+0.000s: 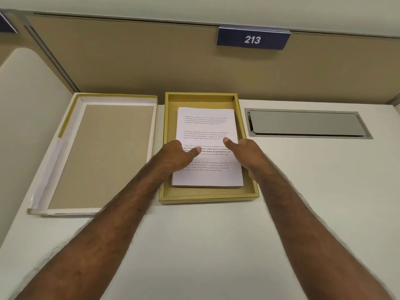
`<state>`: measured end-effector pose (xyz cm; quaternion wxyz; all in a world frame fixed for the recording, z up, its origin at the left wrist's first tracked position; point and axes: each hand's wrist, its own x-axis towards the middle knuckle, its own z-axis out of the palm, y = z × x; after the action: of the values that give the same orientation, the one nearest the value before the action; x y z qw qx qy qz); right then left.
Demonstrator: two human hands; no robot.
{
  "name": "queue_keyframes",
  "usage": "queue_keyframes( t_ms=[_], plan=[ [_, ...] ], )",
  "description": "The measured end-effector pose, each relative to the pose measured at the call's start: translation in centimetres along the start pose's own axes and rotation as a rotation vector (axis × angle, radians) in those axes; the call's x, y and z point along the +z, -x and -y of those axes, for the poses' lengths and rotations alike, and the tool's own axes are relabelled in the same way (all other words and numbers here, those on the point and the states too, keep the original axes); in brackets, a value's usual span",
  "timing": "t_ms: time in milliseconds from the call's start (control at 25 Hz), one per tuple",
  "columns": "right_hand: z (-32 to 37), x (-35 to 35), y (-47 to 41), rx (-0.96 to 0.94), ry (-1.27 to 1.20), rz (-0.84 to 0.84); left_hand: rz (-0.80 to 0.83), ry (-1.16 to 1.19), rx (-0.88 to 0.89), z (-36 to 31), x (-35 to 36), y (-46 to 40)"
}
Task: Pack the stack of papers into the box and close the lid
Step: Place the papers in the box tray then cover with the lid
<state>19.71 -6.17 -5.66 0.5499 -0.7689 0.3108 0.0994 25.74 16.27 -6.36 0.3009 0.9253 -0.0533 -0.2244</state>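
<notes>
Matt yellow cardboard box (249, 192); smooth white printed papers (207, 178); probably brushed-metal desk hatch (303, 123).

A dark blue sign (252, 38) clipped on the top edge of the partition shows the white number "213". The top sheet of the stack of papers (206, 126) carries repeated printed paragraphs beginning "Village life is a peaceful, close-knit"; the smaller words are blurred

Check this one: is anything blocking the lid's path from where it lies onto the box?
Only the hands. The lid lies open-side up on the desk, left of the box. The left hand and right hand hold the stack of papers inside the box; nothing else visible intervenes.
</notes>
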Motion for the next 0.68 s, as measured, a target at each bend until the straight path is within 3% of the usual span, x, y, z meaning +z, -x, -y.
queue_keyframes(
  t_ms=[160, 320, 680],
  plan=[
    [0.1, 1.8, -1.2, -0.033, -0.086, -0.055, -0.048, 0.127, -0.083, 0.0, 0.2, -1.4],
    [0.1, 2.8, -2.3, -0.046, -0.075, -0.138, -0.127, 0.097, -0.127, 0.5, 0.8, -2.1],
    [0.8, 3.0, -2.6, -0.074, 0.111, -0.227, -0.101, 0.077, -0.126, 1.3, 1.0, -2.2]
  ],
)
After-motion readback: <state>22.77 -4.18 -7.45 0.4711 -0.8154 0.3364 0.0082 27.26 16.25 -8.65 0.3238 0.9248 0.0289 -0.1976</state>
